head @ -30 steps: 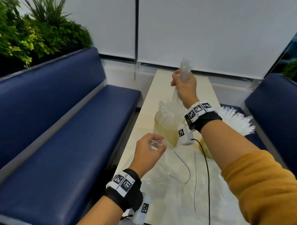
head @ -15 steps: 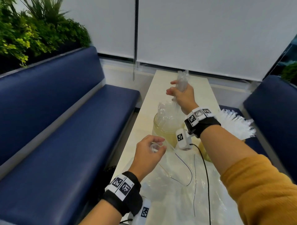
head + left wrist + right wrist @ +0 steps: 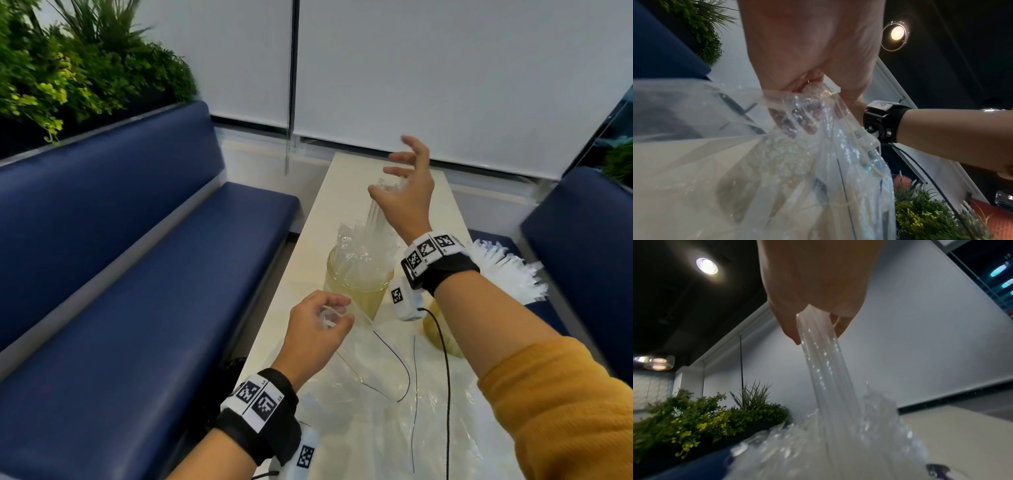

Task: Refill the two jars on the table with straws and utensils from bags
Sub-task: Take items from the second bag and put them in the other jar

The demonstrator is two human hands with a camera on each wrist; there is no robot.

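A glass jar (image 3: 356,291) on the pale table (image 3: 346,178) holds several clear wrapped straws. A taller bundle of straws (image 3: 375,216) stands in it, its top against my right palm. Above it my right hand (image 3: 387,178) has its fingers spread wide and grips nothing. In the right wrist view the straws (image 3: 822,361) run from my right hand (image 3: 813,316) down to the jar. My left hand (image 3: 337,313) pinches the rim of a clear plastic bag (image 3: 376,411) lying on the table; the left wrist view shows my left hand (image 3: 813,84) gathering the bag (image 3: 756,162). A second jar (image 3: 442,339) sits partly hidden behind my right forearm.
White wrapped utensils (image 3: 507,270) fan out to the right of the jars. Blue padded benches (image 3: 137,274) flank the narrow table on both sides. Green plants (image 3: 68,68) stand behind the left bench. A thin black cable (image 3: 442,342) hangs from my right wrist over the bag.
My right hand came down with the straw bundle into the jar, then spread its fingers and let go. My left hand still holds the bag's rim.
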